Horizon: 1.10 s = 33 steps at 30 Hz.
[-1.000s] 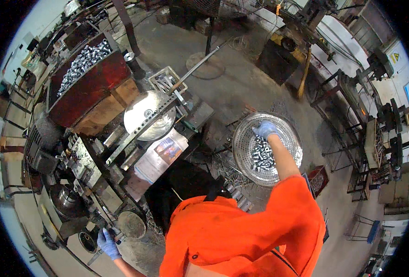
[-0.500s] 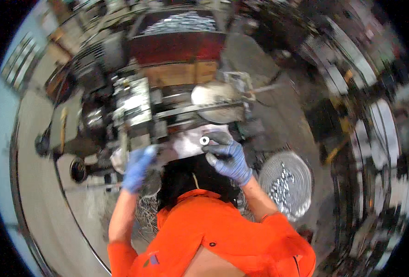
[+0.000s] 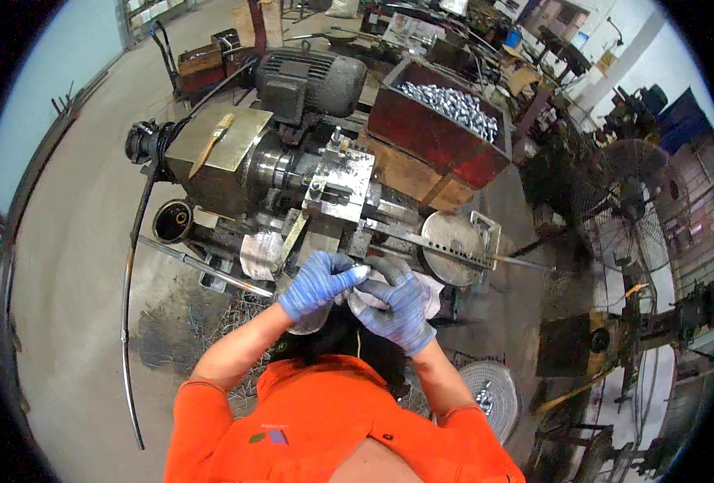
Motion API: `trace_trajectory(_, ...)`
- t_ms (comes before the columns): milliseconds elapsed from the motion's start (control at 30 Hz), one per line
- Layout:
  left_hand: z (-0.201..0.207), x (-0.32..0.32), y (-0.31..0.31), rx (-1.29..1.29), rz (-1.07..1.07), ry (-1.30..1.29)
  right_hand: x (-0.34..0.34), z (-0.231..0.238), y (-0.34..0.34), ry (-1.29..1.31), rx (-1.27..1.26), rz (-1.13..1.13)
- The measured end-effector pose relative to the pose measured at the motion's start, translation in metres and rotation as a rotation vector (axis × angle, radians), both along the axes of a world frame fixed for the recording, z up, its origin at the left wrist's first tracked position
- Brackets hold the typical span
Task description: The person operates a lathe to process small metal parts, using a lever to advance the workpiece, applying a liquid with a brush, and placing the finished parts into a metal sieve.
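My left hand (image 3: 318, 284) and my right hand (image 3: 397, 307), both in blue knit gloves with dark, dirty fingers, meet in front of my body. Between their fingertips is a small shiny metal part (image 3: 362, 271), mostly covered by the fingers; its round hole shows only in the earlier picture. Thumb and fingers of each hand are pinched around it. Just beyond is a small lathe-like machine, with its metal slide block (image 3: 342, 189) and a perforated flat bar (image 3: 429, 244) to the right. A pale cloth (image 3: 431, 296) lies behind my right hand.
A red bin (image 3: 433, 133) heaped with small metal parts stands behind the machine. An electric motor (image 3: 324, 80) and a brush (image 3: 212, 145) on the housing are further left. At lower right is a round woven basket (image 3: 498, 386) with metal parts. Metal shavings (image 3: 240, 322) litter the floor.
My left hand has come across to the right and joined my right hand at the small metal part. The view has turned, so the machine and red bin appear differently placed.
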<state>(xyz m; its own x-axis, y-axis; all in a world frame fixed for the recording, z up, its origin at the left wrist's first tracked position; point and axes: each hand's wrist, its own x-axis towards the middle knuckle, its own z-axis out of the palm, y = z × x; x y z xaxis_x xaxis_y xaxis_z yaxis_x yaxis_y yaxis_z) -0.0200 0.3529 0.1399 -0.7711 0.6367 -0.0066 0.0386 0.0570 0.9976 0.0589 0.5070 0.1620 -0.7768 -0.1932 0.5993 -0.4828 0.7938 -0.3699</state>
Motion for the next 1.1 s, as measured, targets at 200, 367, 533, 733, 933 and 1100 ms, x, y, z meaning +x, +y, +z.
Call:
trace_trajectory(200, 0.006, -0.017, -0.019, -0.192, -0.049, 0.054, -0.021, 0.019, -0.004, -0.112, 0.086, 0.177)
trace_trajectory(367, 0.0, -0.029, -0.043, -0.186, -0.014, 0.057, -0.042, 0.031, -0.02, -0.148, 0.167, 0.307)
trace_trajectory(533, 0.031, -0.034, -0.068, -0.168, -0.05, -0.033, -0.064, 0.027, -0.032, -0.22, 0.143, 0.427)
trace_trajectory(733, 0.018, -0.046, -0.096, -0.051, -0.027, 0.025, -0.088, 0.037, -0.048, -0.323, 0.086, 0.452)
trace_trajectory(933, 0.026, -0.061, -0.152, -0.19, 0.098, 0.37, -0.133, 0.04, -0.06, -0.249, 0.125, 0.334)
trace_trajectory(1100, 0.032, -0.047, -0.253, -0.995, 0.581, 0.73, -0.202, 0.027, -0.058, -0.406, 0.589, -0.016)
